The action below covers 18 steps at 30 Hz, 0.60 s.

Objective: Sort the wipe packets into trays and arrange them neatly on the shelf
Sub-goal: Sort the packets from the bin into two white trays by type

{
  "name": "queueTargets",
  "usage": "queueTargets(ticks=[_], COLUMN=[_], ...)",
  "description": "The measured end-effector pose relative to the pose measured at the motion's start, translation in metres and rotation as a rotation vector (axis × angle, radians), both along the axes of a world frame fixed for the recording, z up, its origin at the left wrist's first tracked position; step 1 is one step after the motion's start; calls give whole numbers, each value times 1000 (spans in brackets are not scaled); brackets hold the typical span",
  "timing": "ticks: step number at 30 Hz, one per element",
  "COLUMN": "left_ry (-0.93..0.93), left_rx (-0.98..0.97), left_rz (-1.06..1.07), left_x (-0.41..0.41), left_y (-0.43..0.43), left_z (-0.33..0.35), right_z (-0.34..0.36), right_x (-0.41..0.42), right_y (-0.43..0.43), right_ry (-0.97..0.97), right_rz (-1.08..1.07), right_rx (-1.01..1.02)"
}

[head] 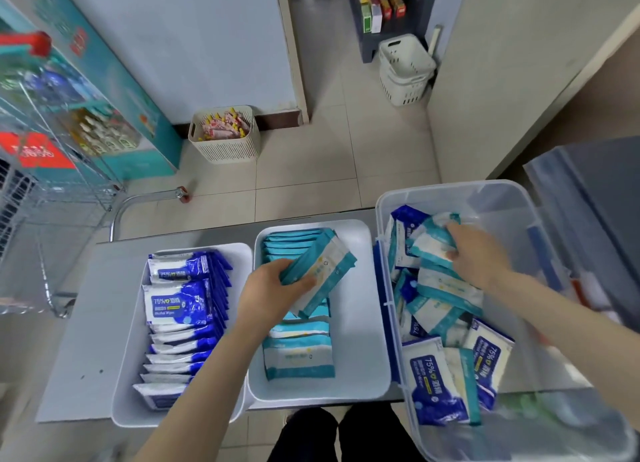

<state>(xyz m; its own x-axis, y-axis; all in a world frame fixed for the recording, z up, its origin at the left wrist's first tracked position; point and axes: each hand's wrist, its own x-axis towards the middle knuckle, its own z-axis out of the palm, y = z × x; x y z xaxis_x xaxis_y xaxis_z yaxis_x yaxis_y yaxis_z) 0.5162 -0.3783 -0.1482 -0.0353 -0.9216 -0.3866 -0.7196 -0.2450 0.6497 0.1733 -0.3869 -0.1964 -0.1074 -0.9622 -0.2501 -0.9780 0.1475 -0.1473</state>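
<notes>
Two white trays stand side by side on a grey table. The left tray (133,385) holds a row of dark blue wipe packets (180,302). The middle tray (360,323) holds teal packets (299,356) standing in a row. My left hand (273,292) grips a small stack of teal packets (323,273) over the middle tray. At the right, a clear plastic bin (450,193) holds mixed blue and teal packets. My right hand (476,250) reaches into it and grips a teal packet (433,240).
A wire shopping cart (52,170) stands at the left. On the tiled floor beyond the table are a beige basket of snacks (225,134) and stacked white baskets (405,68) by a dark shelf. A grey lid or box (595,212) lies at the far right.
</notes>
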Motion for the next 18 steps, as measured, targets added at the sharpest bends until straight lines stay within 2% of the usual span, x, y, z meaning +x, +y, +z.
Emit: queueTargets(ticks=[3, 6, 9, 14, 18], left_ry=[-41, -92, -157, -319, -475], left_rx=[22, 90, 147, 174, 36], left_rz=[-96, -199, -322, -573, -717], left_x=[19, 34, 44, 48, 48], left_y=[5, 11, 20, 44, 59], left_z=[-4, -12, -25, -52, -72], right_z=[35, 69, 85, 61, 34], right_x=[24, 66, 115, 167, 181], right_y=[12, 26, 43, 70, 92], right_ry=[-185, -293, -324, -186, -158], right_rz=[-96, -28, 86, 303, 313], right_rx=[-201, -244, -119, 203, 350])
